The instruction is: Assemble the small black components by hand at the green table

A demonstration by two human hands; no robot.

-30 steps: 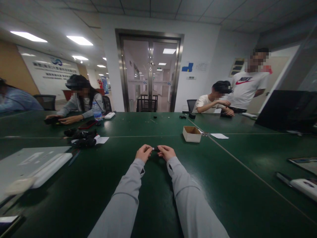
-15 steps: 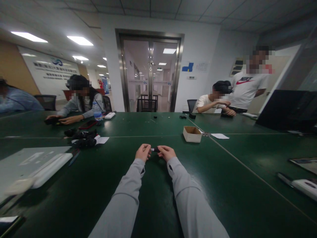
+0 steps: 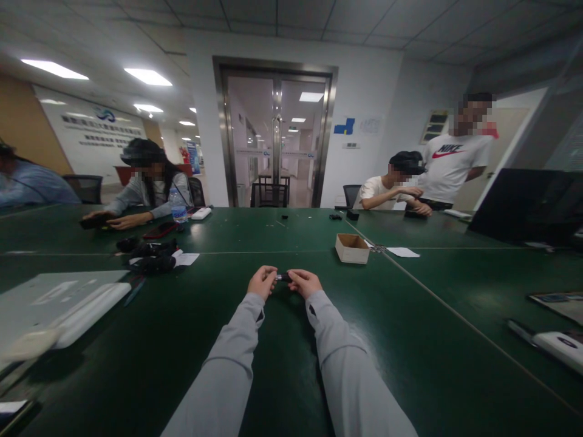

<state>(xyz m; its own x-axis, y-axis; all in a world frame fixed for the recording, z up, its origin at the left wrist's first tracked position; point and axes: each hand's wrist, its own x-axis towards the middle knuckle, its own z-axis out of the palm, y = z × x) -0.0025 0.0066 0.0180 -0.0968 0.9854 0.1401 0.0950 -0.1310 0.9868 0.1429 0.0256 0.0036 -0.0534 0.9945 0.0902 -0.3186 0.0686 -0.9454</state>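
Observation:
Pinched between my two hands, just above the green table, is a small black and silver stick-shaped object [image 3: 284, 277]; its exact kind is too small to tell. The fingers of my left hand [image 3: 262, 283] are closed on its silver end. My right hand [image 3: 306, 283] grips the black end between thumb and fingers. Both fingertips cover part of the object, and only a short middle section shows. An open cardboard box [image 3: 352, 249] stands beyond my right hand.
Dark straps or gear [image 3: 152, 255] and white paper lie at the left, near a large grey-white panel [image 3: 54, 300]. A bottle [image 3: 179, 209] and phone [image 3: 160, 230] sit farther back. White paper [image 3: 403, 252] and a dark monitor [image 3: 523, 206] are at right. Other people are across the table.
The view has shifted slightly. My hands keep the same pinch on the small object and have hardly moved.

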